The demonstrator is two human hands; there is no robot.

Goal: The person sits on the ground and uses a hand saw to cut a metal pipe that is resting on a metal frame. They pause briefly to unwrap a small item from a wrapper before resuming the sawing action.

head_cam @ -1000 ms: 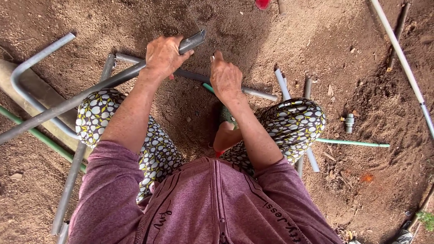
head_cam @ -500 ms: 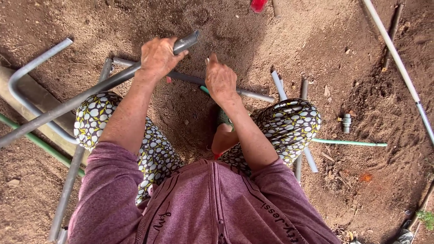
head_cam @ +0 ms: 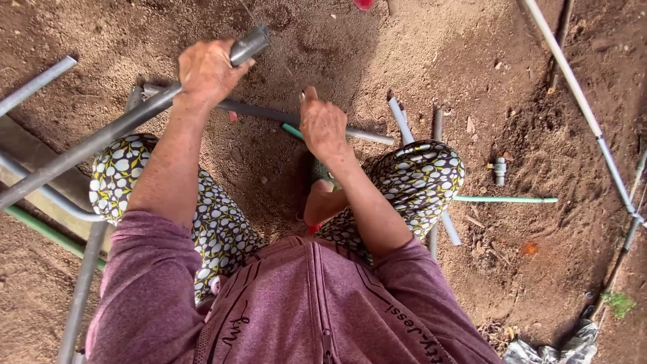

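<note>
While left hand (head_cam: 205, 71) grips grey pipe (head_cam: 101, 138), right hand (head_cam: 323, 125) presses second pipe (head_cam: 269, 113).

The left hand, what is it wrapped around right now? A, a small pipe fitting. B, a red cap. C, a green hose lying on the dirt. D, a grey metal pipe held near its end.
D: the left hand is closed around the grey metal pipe just below its open end, while the green hose and the small pipe fitting lie untouched on the dirt.
</note>
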